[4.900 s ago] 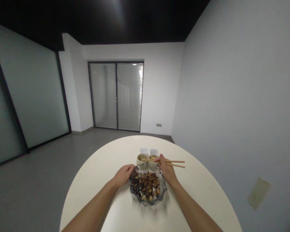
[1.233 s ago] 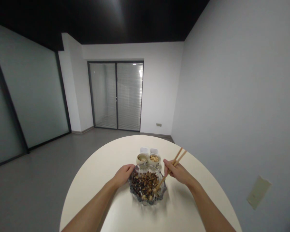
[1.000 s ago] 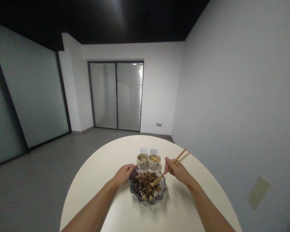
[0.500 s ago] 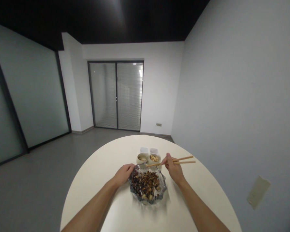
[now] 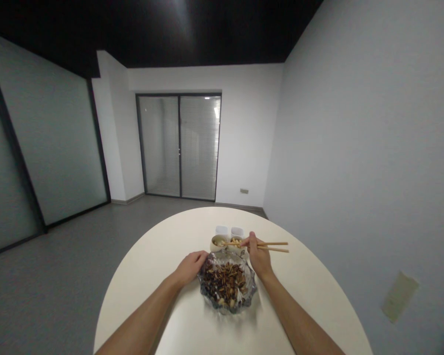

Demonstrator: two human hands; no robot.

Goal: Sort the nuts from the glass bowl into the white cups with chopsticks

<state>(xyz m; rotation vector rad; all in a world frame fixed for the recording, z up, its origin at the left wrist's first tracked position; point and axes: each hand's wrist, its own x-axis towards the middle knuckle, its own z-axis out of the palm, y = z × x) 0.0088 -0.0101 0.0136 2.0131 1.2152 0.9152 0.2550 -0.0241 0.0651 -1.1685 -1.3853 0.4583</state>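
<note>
A clear glass bowl (image 5: 227,286) with a wavy rim holds a heap of dark brown seeds or shells, plus a few pale pieces near its front. My left hand (image 5: 191,265) grips the bowl's left rim. Wooden chopsticks (image 5: 273,246) are pinched in my right hand (image 5: 258,254), just beyond the bowl's right side. Their tips reach left over two small jars behind the bowl. In the left jar (image 5: 218,241) lie a few pale pieces; the right jar (image 5: 237,241), partly covered by the chopsticks, holds pale nuts. Whether the tips hold anything is too small to tell.
Two small white lids (image 5: 221,230) lie behind the jars. Everything stands on a round cream table (image 5: 148,276). A white wall (image 5: 355,148) runs close along the right, and glass doors (image 5: 179,148) are at the back.
My right hand has moved slightly left with the chopsticks. Their tips have gone from the bowl's back rim to over the jars. My left hand stays on the bowl.
</note>
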